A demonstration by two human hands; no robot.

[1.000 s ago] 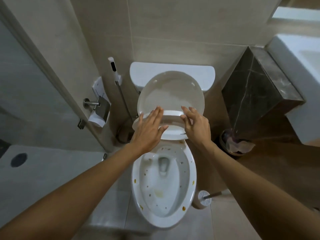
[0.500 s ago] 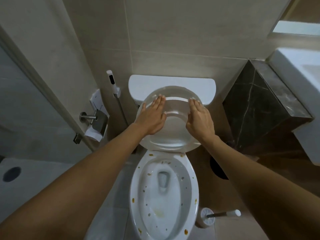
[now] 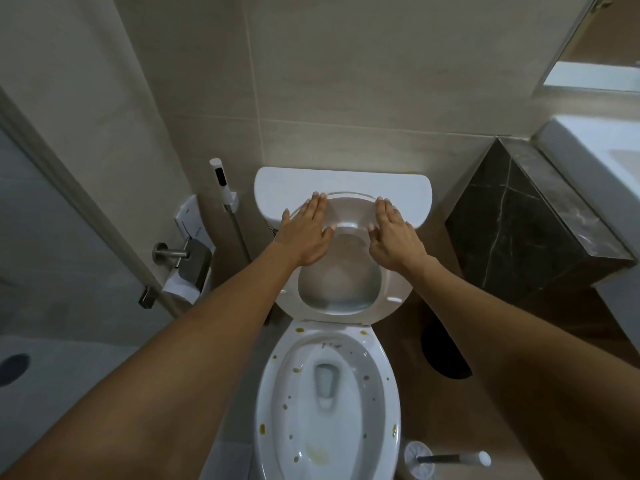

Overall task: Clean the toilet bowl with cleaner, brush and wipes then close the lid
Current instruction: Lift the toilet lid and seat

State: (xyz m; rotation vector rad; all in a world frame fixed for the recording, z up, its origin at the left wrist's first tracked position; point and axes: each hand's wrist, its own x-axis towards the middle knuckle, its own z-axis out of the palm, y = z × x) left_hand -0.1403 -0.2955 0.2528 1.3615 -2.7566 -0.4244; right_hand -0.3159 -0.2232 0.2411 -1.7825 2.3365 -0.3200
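Observation:
The white toilet bowl [image 3: 388,403] stands open below me, its rim and inside dotted with brown and yellow stains. The seat ring [image 3: 394,292] and the lid behind it are raised against the white cistern [image 3: 405,195]. My left hand [image 3: 308,233] presses flat on the upper left of the seat with straight fingers. My right hand [image 3: 391,237] presses flat on the upper right in the same way. A toilet brush [image 3: 450,459] with a black and white handle sits in its holder on the floor at the bowl's right.
A bidet sprayer [image 3: 223,188] hangs on the wall left of the cistern, with a toilet paper holder [image 3: 188,268] further left. A dark marble block [image 3: 530,223] and a white basin [image 3: 602,168] stand at the right. A floor drain [image 3: 14,367] lies far left.
Both hands have pushed the seat up from half raised to leaning against the cistern. My view has moved closer over the bowl.

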